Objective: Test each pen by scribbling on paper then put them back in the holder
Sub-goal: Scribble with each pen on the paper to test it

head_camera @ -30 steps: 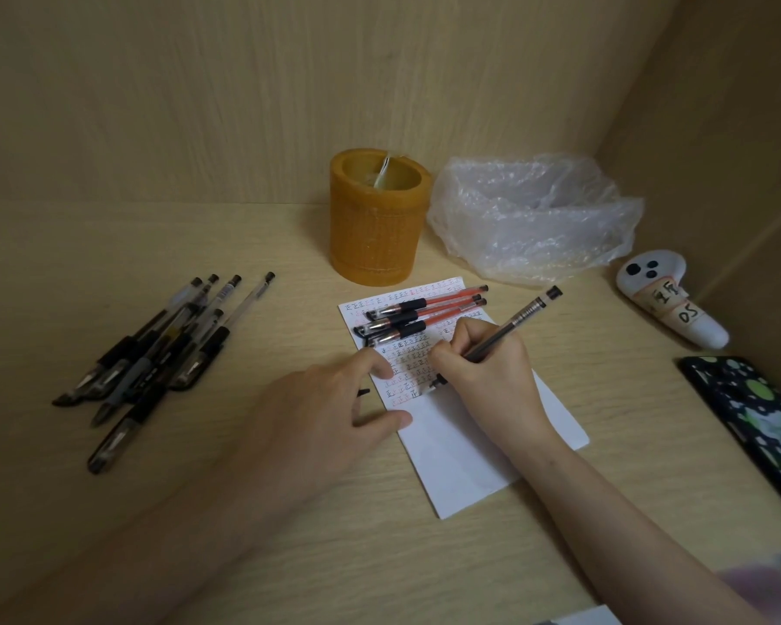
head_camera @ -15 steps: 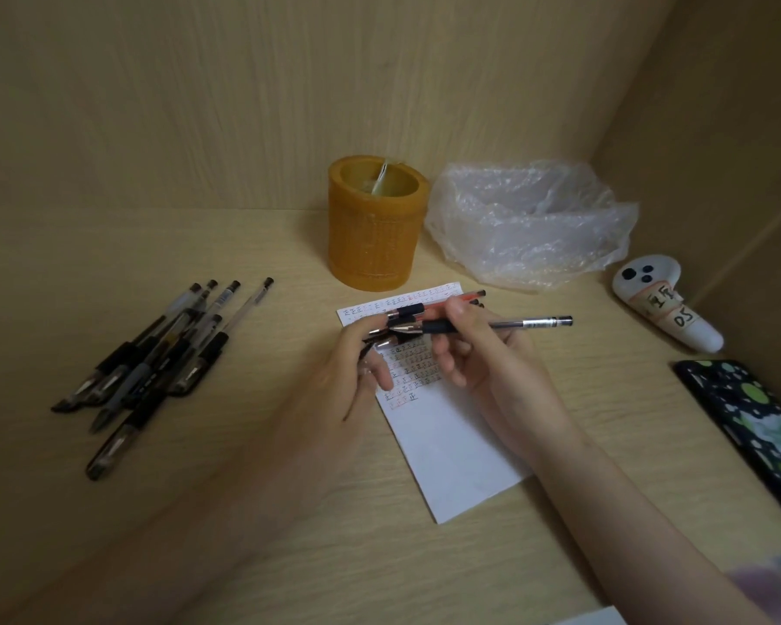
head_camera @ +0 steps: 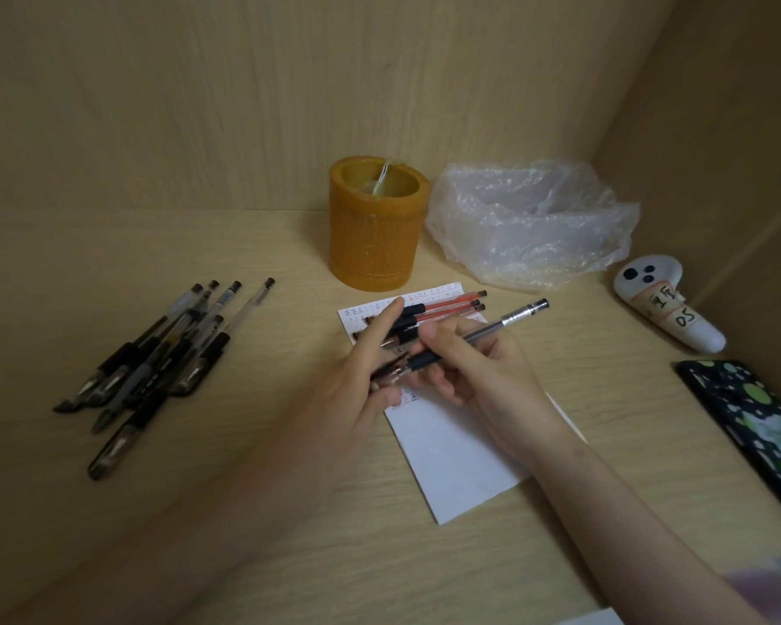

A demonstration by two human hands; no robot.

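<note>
Since a second ago our right hand (head_camera: 483,372) has lifted the black pen (head_camera: 483,333) off the paper (head_camera: 461,462), where its tip had been writing, and our left hand (head_camera: 357,385) has risen from the desk to meet it. The right fingers are closed around the pen's dark grip section, the barrel slanting up and to the right, its capped end above the desk (head_camera: 289,534). The left hand pinches something small and dark at the pen's tip; we cannot tell for certain whether it is the cap. Both hands hover over the upper half of the paper, which bears rows of red and dark marks. Three red pens (head_camera: 452,306) lie side by side across the paper's top edge. The orange holder (head_camera: 377,236) stands upright just behind the paper. A heap of black pens (head_camera: 163,358) lies well to the left. A crumpled plastic bag (head_camera: 528,227), a white controller (head_camera: 668,304) and a patterned phone (head_camera: 754,417) sit at right.
</note>
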